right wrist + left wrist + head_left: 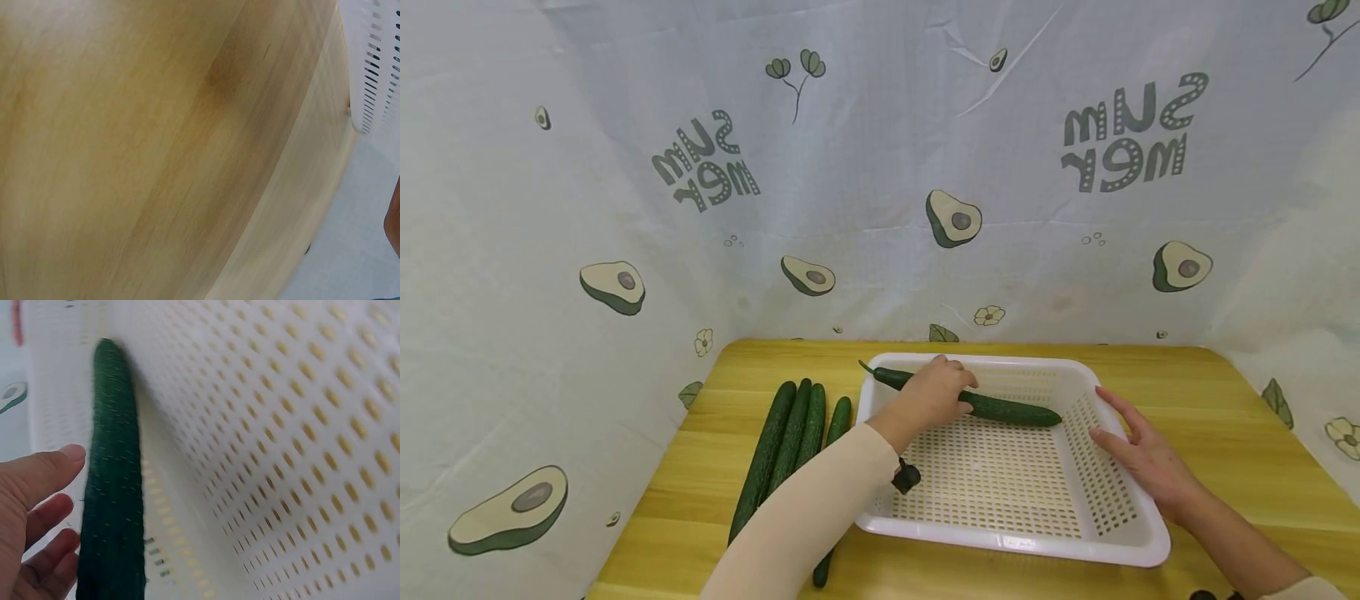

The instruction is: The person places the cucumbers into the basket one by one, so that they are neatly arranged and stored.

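The cucumber (1011,411) slants from the basket's (1015,543) far-left corner toward its right side, under the left hand (934,392), fingers parted; the right hand (1153,462) grips the basket.

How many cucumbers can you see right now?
5 cucumbers: one in the basket, under the left hand; four left of it on the table, side by side. The left sleeve covers parts, so more may be hidden.
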`<action>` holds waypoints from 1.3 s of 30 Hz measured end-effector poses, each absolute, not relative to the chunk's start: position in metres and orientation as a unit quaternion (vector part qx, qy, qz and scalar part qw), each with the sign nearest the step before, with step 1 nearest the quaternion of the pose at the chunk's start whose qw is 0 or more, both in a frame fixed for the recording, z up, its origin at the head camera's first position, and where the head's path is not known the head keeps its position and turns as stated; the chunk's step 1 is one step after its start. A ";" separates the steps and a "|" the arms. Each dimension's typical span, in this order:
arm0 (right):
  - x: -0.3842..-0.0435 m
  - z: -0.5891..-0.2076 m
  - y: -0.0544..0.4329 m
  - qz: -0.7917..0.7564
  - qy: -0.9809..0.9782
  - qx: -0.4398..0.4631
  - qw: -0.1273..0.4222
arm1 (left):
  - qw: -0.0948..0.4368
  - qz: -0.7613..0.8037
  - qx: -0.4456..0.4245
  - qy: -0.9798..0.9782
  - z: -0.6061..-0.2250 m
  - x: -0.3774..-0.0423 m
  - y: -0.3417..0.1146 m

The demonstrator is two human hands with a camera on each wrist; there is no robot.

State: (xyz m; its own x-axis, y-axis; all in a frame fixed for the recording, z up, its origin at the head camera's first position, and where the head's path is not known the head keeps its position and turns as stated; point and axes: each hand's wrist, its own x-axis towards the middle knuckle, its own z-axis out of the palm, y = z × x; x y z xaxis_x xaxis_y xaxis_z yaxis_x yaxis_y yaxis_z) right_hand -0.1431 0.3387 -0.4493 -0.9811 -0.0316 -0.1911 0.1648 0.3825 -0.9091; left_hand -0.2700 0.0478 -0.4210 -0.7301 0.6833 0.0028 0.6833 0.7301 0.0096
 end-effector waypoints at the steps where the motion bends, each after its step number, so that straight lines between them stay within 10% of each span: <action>1: -0.143 -0.450 0.339 -0.553 0.828 0.040 0.089 | -0.003 0.017 0.364 0.931 -0.418 -0.269 0.046; 24: -0.144 -0.450 0.341 -0.566 0.819 0.035 0.093 | -0.004 0.372 0.276 0.886 -0.361 -0.217 -0.060; 39: -0.145 -0.449 0.342 -0.565 0.818 0.043 0.096 | -0.060 0.501 0.096 0.858 -0.416 -0.201 -0.161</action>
